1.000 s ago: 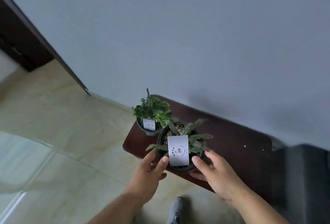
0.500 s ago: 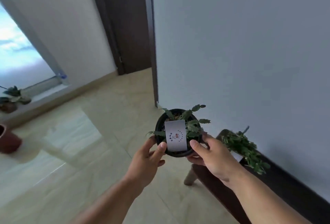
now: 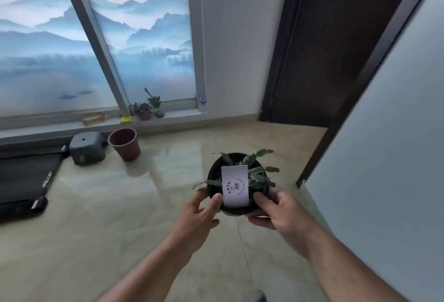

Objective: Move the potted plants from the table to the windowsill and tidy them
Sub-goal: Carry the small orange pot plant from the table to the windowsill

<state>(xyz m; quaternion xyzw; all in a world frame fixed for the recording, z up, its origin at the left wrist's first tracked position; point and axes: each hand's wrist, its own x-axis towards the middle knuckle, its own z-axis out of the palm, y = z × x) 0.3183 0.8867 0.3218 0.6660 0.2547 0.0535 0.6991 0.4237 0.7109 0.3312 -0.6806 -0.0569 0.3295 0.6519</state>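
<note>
A small black potted plant [image 3: 236, 209] with flat green stems and a white label card is held in the air in front of me. My left hand [image 3: 200, 215] grips its left side with the thumb on the rim. My right hand [image 3: 280, 212] cups its right side and underside. The low windowsill [image 3: 175, 115] runs along the far wall under a frosted window. Two small potted plants [image 3: 147, 109] stand on it near the window frame post. The table is out of view.
An empty terracotta pot [image 3: 125, 144] and a grey device [image 3: 87, 147] sit on the tiled floor below the sill. A black treadmill [image 3: 24, 179] lies at left. A bottle [image 3: 95, 119] and a yellow object [image 3: 125, 119] lie on the sill. A dark door [image 3: 336, 44] stands at right.
The view has swung left from the dark table and the wall to the window. Both hands still hold the same pot. The table and the second plant have left the view.
</note>
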